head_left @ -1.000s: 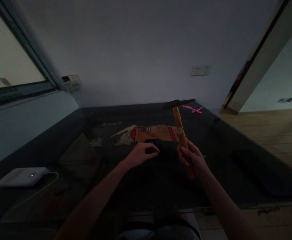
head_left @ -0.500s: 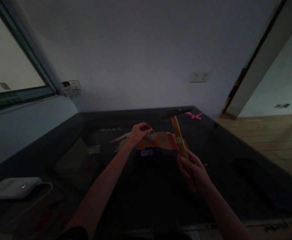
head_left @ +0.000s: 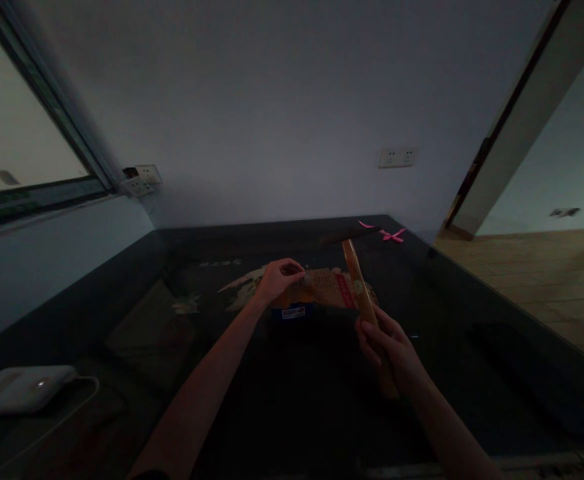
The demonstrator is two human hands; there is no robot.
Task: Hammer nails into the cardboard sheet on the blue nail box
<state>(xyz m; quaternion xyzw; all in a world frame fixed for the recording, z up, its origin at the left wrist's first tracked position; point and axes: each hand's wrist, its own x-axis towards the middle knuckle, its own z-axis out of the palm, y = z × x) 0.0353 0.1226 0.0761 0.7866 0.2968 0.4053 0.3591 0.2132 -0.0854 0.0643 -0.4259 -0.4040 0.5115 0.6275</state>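
My right hand (head_left: 389,343) is wrapped round the wooden handle of a hammer (head_left: 356,270), held upright with its dark head at the top. My left hand (head_left: 279,280) is closed in a pinch just over a tan packet with a red band (head_left: 329,287). Whatever the fingertips hold is too small and dark to make out. Under the packet's left part is a blue box with a white label (head_left: 293,312). The hammer's handle covers the packet's right end from this view.
The black glossy table (head_left: 292,393) has a pale printed pattern (head_left: 245,290). A pink ribbon (head_left: 393,235) lies at its back right. At left is a white device with a cable (head_left: 22,390), at right a dark flat object (head_left: 527,373). Behind is a wall with a socket (head_left: 397,158).
My left hand has come down slightly, its fingertips nearer the packet. The hammer's head sits a little lower in view, still in my right hand. The view has shifted slightly.
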